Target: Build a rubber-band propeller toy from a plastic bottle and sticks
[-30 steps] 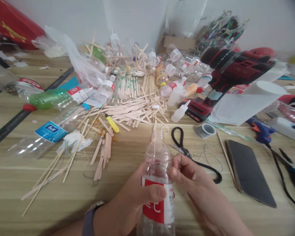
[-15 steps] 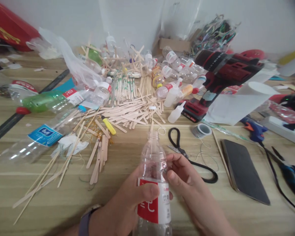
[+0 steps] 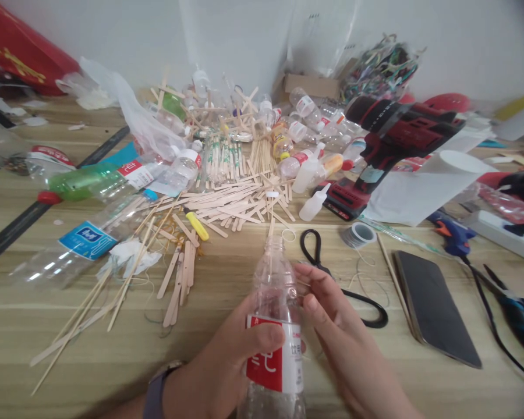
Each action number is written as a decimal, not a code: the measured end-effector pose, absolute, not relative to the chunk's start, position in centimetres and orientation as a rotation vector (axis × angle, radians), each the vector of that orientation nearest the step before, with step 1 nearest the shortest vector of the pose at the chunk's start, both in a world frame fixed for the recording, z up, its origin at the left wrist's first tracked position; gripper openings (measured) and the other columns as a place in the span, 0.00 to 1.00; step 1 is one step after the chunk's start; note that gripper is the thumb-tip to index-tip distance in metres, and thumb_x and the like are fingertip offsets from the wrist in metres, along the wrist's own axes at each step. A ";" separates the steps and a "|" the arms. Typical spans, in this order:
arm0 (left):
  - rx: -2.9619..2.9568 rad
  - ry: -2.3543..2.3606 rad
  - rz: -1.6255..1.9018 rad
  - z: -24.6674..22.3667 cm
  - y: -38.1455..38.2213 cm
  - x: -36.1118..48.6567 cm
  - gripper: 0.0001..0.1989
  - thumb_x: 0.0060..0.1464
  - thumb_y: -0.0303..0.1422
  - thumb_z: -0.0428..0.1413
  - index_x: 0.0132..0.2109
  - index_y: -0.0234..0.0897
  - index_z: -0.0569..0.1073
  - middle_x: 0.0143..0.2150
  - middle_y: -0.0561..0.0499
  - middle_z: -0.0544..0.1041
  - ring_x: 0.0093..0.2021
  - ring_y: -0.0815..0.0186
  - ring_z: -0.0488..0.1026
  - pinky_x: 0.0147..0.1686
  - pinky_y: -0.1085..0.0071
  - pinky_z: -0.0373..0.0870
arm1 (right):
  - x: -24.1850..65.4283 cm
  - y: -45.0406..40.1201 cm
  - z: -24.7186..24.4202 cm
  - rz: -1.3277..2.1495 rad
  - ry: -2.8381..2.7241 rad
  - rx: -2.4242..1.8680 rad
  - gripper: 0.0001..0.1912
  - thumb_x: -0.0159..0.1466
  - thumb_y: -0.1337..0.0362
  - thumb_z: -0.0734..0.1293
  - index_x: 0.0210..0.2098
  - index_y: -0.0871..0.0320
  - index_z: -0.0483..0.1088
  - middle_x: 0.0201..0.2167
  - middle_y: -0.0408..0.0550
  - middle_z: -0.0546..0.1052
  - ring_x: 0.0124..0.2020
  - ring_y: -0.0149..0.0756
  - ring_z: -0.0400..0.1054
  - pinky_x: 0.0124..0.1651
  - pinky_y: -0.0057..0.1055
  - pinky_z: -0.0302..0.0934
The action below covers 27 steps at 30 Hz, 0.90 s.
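Observation:
My left hand (image 3: 240,337) is wrapped round a clear plastic bottle (image 3: 275,291) with a red and white label, thumb across the label. The bottle stands upright and uncapped; a thin wooden stick (image 3: 271,233) shows at its neck. Beside the bottle's right side is my right hand (image 3: 332,320), its fingers loosely curled, with a gap between thumb and forefinger. A fine strand seems to lie near those fingertips, too faint to be sure. Just beyond my right hand lie black-handled scissors (image 3: 314,250). A small loop of string (image 3: 289,234) shows beside the bottle neck.
Craft sticks (image 3: 231,201) are heaped mid-table, with bottles behind. To the right are a red cordless drill (image 3: 402,139), a wire spool (image 3: 358,234), a phone (image 3: 434,305), a glue gun (image 3: 456,233) and pliers (image 3: 513,302). A blue-labelled bottle (image 3: 87,240) and skewers (image 3: 76,326) lie left.
The view has shifted slightly, so the table things sit a little lower and further right. My left hand keeps its grip on the bottle; the right hand stays beside it, fingers slightly moved.

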State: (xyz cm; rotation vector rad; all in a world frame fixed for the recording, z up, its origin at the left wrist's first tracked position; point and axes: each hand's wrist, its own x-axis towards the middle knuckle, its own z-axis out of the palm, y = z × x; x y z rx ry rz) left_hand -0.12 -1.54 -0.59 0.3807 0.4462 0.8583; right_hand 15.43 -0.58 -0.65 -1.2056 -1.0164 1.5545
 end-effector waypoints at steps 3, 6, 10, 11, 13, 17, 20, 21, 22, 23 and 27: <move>0.385 0.447 0.860 -0.6 -1.7 -0.1 0.24 0.51 0.36 0.66 0.55 0.41 0.75 0.38 0.52 0.77 0.35 0.69 0.71 0.35 0.73 0.66 | 15.8 -0.7 -0.8 1.547 -1.024 -1.217 0.21 0.64 0.48 0.70 0.51 0.49 0.67 0.45 0.49 0.79 0.48 0.41 0.73 0.50 0.36 0.68; 0.388 0.433 0.846 -0.8 -1.8 -0.1 0.23 0.52 0.36 0.66 0.55 0.42 0.75 0.39 0.52 0.77 0.35 0.70 0.71 0.36 0.73 0.66 | 15.6 -0.9 -0.5 1.554 -1.023 -1.245 0.23 0.62 0.48 0.71 0.52 0.48 0.66 0.44 0.48 0.79 0.47 0.41 0.73 0.48 0.36 0.69; 0.397 0.428 0.850 -0.9 -1.7 -0.1 0.25 0.51 0.37 0.66 0.57 0.43 0.74 0.42 0.51 0.77 0.35 0.70 0.71 0.38 0.73 0.66 | 15.2 -0.9 0.2 1.576 -1.028 -1.295 0.23 0.61 0.49 0.72 0.51 0.49 0.65 0.39 0.46 0.78 0.41 0.39 0.72 0.40 0.32 0.70; 0.395 0.438 0.856 -0.8 -1.7 -0.1 0.25 0.51 0.37 0.66 0.57 0.43 0.74 0.41 0.51 0.77 0.36 0.70 0.71 0.38 0.73 0.67 | 15.2 -0.9 0.3 1.587 -1.023 -1.310 0.23 0.62 0.49 0.72 0.51 0.49 0.65 0.38 0.45 0.78 0.38 0.38 0.72 0.37 0.31 0.69; 0.388 0.459 0.855 -0.6 -1.7 -0.1 0.25 0.49 0.37 0.68 0.54 0.42 0.75 0.40 0.51 0.77 0.39 0.68 0.72 0.41 0.72 0.67 | 15.2 -0.9 0.4 1.600 -1.010 -1.321 0.22 0.62 0.50 0.72 0.52 0.49 0.64 0.38 0.45 0.78 0.37 0.37 0.72 0.34 0.29 0.68; 0.396 0.481 0.839 -0.3 -1.6 -0.2 0.25 0.47 0.37 0.68 0.53 0.42 0.75 0.39 0.51 0.77 0.38 0.66 0.72 0.40 0.70 0.66 | 15.3 -0.7 0.2 1.603 -1.009 -1.259 0.19 0.62 0.53 0.72 0.50 0.49 0.66 0.41 0.46 0.79 0.45 0.39 0.74 0.43 0.32 0.70; 0.401 0.510 0.828 -0.4 -1.6 -0.3 0.29 0.46 0.38 0.69 0.55 0.42 0.74 0.39 0.51 0.76 0.36 0.68 0.70 0.40 0.70 0.65 | 15.2 -0.7 0.1 1.588 -1.006 -1.220 0.17 0.63 0.55 0.72 0.49 0.48 0.67 0.42 0.45 0.80 0.46 0.39 0.74 0.48 0.34 0.69; 0.407 0.516 0.831 -0.5 -1.6 -0.3 0.30 0.45 0.38 0.69 0.56 0.42 0.73 0.39 0.51 0.75 0.35 0.68 0.69 0.40 0.70 0.65 | 15.1 -0.7 0.1 1.585 -0.999 -1.218 0.17 0.63 0.55 0.72 0.49 0.48 0.67 0.42 0.45 0.79 0.46 0.39 0.74 0.48 0.34 0.69; 0.415 0.514 0.837 -0.6 -1.6 -0.3 0.32 0.45 0.38 0.70 0.58 0.43 0.73 0.39 0.52 0.75 0.34 0.69 0.69 0.40 0.70 0.64 | 15.1 -0.7 0.1 1.586 -0.992 -1.218 0.17 0.63 0.55 0.72 0.49 0.48 0.67 0.43 0.45 0.79 0.46 0.39 0.74 0.48 0.34 0.69; 0.425 0.504 0.844 -0.7 -1.6 -0.3 0.33 0.45 0.38 0.70 0.58 0.43 0.72 0.39 0.52 0.74 0.34 0.69 0.68 0.40 0.70 0.64 | 15.1 -0.7 0.1 1.589 -0.986 -1.217 0.17 0.63 0.54 0.72 0.49 0.48 0.67 0.43 0.46 0.79 0.46 0.39 0.74 0.48 0.34 0.69; 0.430 0.472 0.838 -1.0 -1.6 -0.2 0.32 0.46 0.38 0.69 0.59 0.44 0.71 0.40 0.52 0.74 0.34 0.70 0.68 0.37 0.73 0.63 | 15.1 -0.9 -0.1 1.649 -0.943 -1.201 0.17 0.64 0.53 0.71 0.50 0.48 0.67 0.45 0.47 0.78 0.44 0.40 0.73 0.43 0.33 0.69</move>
